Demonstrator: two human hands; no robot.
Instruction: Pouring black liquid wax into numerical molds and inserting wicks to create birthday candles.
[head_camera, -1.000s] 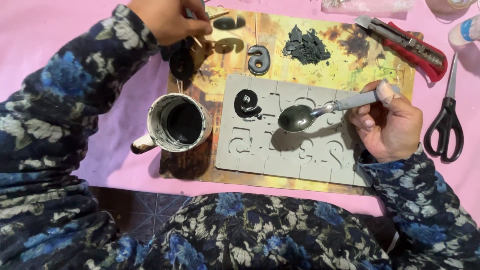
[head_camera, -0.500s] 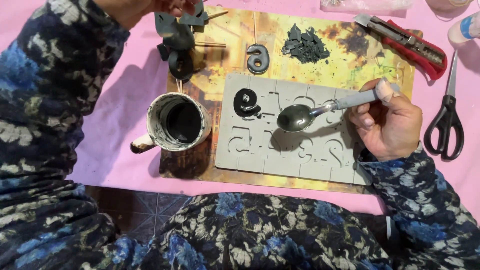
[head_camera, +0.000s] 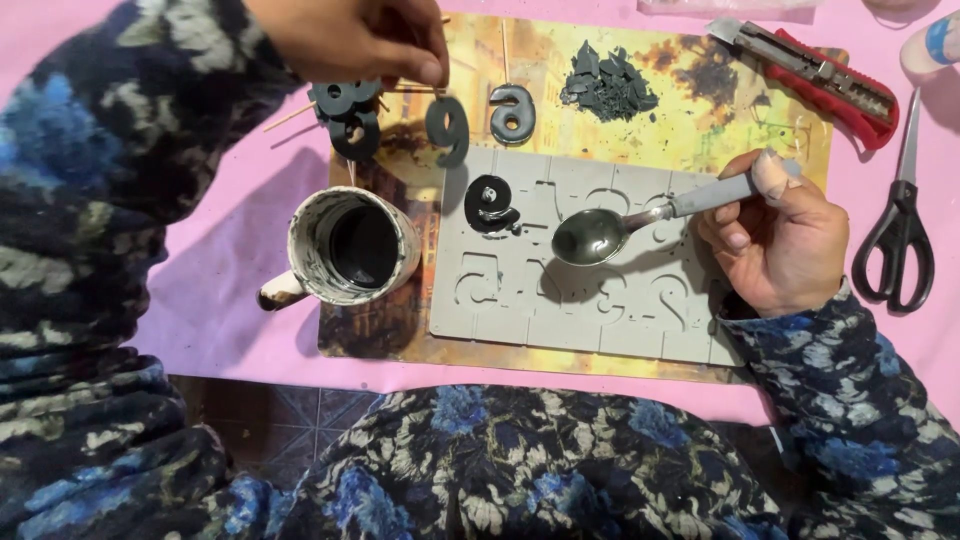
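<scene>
Spoon (head_camera: 590, 236) stays level in your right hand (head_camera: 780, 245) over the mould (head_camera: 560, 300), while your left hand (head_camera: 350, 40) at eleven o'clock pinches a dark number (head_camera: 448, 128).

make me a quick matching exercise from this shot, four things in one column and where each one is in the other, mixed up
Things:
1. spoon
2. mug
3. scissors
4. utility knife

Places:
A. on the pink cloth at the far right
B. held in the right hand over the grey number mould
C. top right corner of the board, red and grey
D. left of the mould, dark liquid inside

Pairs: 1-B, 2-D, 3-A, 4-C
</scene>
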